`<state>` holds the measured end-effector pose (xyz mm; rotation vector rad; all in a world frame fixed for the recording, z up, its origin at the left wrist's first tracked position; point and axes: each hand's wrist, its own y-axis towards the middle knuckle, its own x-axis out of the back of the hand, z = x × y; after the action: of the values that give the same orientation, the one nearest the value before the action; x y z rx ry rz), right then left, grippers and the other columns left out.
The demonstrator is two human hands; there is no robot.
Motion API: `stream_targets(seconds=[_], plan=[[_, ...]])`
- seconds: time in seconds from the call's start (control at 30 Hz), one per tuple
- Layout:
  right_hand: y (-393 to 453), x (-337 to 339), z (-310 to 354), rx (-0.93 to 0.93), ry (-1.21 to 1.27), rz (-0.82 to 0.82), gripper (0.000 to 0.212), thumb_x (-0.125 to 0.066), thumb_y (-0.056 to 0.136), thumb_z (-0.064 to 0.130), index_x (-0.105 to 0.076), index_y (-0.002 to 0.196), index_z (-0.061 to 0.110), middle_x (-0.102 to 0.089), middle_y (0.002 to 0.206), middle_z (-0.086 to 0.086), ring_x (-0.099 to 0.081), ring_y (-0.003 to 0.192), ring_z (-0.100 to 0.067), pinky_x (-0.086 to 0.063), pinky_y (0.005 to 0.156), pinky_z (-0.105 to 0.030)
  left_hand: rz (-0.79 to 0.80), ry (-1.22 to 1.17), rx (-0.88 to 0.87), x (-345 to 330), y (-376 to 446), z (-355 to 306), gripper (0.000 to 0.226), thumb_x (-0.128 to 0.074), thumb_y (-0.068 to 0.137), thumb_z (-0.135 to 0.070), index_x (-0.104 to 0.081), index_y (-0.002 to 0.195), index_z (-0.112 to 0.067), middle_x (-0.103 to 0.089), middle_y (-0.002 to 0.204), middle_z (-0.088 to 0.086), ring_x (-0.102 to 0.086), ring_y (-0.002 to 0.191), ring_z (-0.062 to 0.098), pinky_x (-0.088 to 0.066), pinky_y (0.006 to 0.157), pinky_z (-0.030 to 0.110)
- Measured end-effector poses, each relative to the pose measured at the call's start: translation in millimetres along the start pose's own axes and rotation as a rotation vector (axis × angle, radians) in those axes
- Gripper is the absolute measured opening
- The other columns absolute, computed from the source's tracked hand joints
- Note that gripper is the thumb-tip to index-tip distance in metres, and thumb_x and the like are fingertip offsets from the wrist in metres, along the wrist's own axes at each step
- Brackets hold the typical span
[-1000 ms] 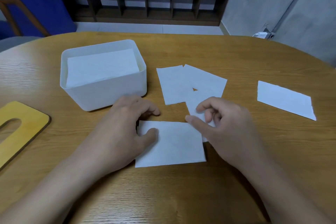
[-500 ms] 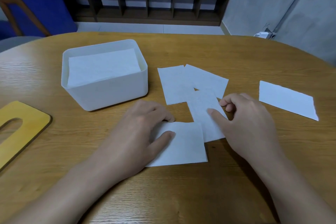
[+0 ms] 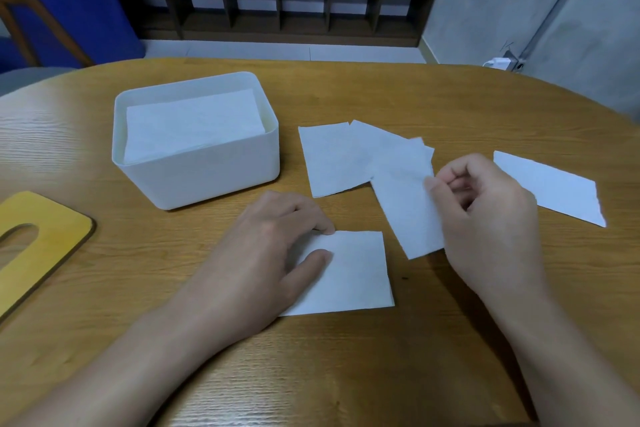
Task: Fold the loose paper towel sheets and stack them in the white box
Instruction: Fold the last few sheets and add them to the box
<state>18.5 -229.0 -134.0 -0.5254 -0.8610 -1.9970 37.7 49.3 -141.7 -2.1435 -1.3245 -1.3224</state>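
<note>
**On the wooden table, sheets in hand and in the box**

On the oval wooden table (image 3: 346, 374), the left hand (image 3: 263, 260) lies flat on a folded paper towel sheet (image 3: 353, 274), thumb and fingertips pressing its left part down. That sheet is white, nearly square, faintly textured, with crisp straight edges. Just to its right, the right hand (image 3: 485, 215) pinches the right edge of a long loose sheet (image 3: 405, 198) between thumb and curled fingers; this sheet is a narrow white rectangle, angled, its far end overlapping two more loose sheets (image 3: 329, 159) lying flat behind it. One of those is hard to separate from the pinched sheet where they overlap. Well off to the right lies a single sheet (image 3: 554, 187) with a ragged torn right edge.

Left of the pile stands the white box (image 3: 207, 177), rounded at the corners, open-topped, holding a stack of folded sheets (image 3: 190, 125) that reaches close to its rim. At the left edge lies a yellow wooden lid (image 3: 45, 236) with an oval slot.
</note>
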Motion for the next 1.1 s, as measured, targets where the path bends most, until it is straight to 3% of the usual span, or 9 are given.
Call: stream_targets(seconds=[0.23,0.37,0.43,0.57,0.67,0.77,0.83,0.97,1.1], plan=[[-14,6,30,0.409,0.054,-0.074,0.010,-0.072,0.105,0.009,-0.074,0.115,0.010,-0.072,0.107,0.002,-0.065,0.096,-0.007,-0.050,0.084,-0.017,-0.137,-0.250,0.133,1,5,-3,0.063,-0.080,0.094,-0.045,-0.053,0.151,-0.044,-0.064,0.134,-0.026,-0.060,0.132,0.001,-0.050,0.110,0.027],[-26,-4,39,0.603,0.064,0.186,0.019,-0.070,0.108,0.013,-0.075,0.127,0.015,-0.073,0.113,0.002,-0.070,0.099,-0.015,-0.054,0.078,-0.036,-0.278,-0.349,0.121,11,7,-9,0.090,-0.087,0.089,-0.039,-0.038,0.165,-0.037,-0.055,0.153,-0.022,-0.051,0.147,0.004,-0.044,0.114,0.020],[-30,-9,40,0.646,0.109,0.225,0.021,-0.072,0.108,0.014,-0.076,0.128,0.014,-0.074,0.111,0.002,-0.071,0.094,-0.017,-0.053,0.074,-0.038,-0.294,-0.317,0.111,15,7,-12,0.075,-0.086,0.090,-0.038,-0.051,0.157,-0.038,-0.063,0.145,-0.018,-0.057,0.137,0.003,-0.043,0.106,0.013],[-33,-7,43,0.545,0.201,0.177,0.025,-0.078,0.102,0.018,-0.076,0.127,0.017,-0.075,0.105,0.007,-0.072,0.094,-0.012,-0.056,0.076,-0.034,-0.344,-0.426,0.134,16,5,-13,0.011,-0.080,0.097,-0.027,-0.084,0.106,-0.032,-0.073,0.090,-0.016,-0.061,0.085,0.010,-0.047,0.077,0.020],[-30,-3,44,0.344,0.328,0.135,0.025,-0.081,0.099,0.025,-0.076,0.124,0.023,-0.078,0.098,0.012,-0.074,0.085,-0.010,-0.054,0.067,-0.022,-0.344,-0.560,0.143,20,3,-10,0.006,-0.078,0.101,-0.021,-0.084,0.103,-0.021,-0.076,0.084,-0.006,-0.066,0.079,0.029,-0.057,0.075,0.043],[-26,-2,43,0.071,0.519,0.192,0.018,-0.086,0.094,0.024,-0.078,0.110,0.029,-0.081,0.090,0.001,-0.066,0.062,-0.023,-0.043,0.051,-0.034,-0.284,-0.700,0.197,25,0,-5,0.011,-0.084,0.098,-0.020,-0.080,0.107,-0.019,-0.074,0.084,0.010,-0.064,0.078,0.045,-0.057,0.072,0.054],[-25,-3,41,-0.032,0.553,0.251,0.015,-0.089,0.091,0.023,-0.080,0.102,0.028,-0.081,0.088,0.001,-0.067,0.060,-0.018,-0.044,0.050,-0.032,-0.182,-0.685,0.233,28,-3,-2,0.027,-0.084,0.093,-0.026,-0.075,0.119,-0.028,-0.068,0.088,0.023,-0.060,0.079,0.051,-0.058,0.076,0.061],[-28,-5,40,-0.062,0.441,0.367,0.018,-0.091,0.088,0.021,-0.080,0.102,0.025,-0.078,0.079,0.009,-0.065,0.055,-0.004,-0.041,0.053,-0.013,-0.015,-0.426,0.280,30,-9,3,0.043,-0.084,0.094,-0.030,-0.065,0.128,-0.050,-0.066,0.079,0.007,-0.057,0.065,0.022,-0.055,0.070,0.045],[-31,-12,38,0.019,0.295,0.422,0.021,-0.090,0.089,0.027,-0.078,0.106,0.032,-0.078,0.088,0.011,-0.073,0.074,-0.010,-0.051,0.060,-0.018,0.030,-0.264,0.284,35,-11,-1,0.033,-0.079,0.091,-0.035,-0.069,0.116,-0.054,-0.072,0.085,-0.006,-0.060,0.067,0.010,-0.051,0.066,0.029]])
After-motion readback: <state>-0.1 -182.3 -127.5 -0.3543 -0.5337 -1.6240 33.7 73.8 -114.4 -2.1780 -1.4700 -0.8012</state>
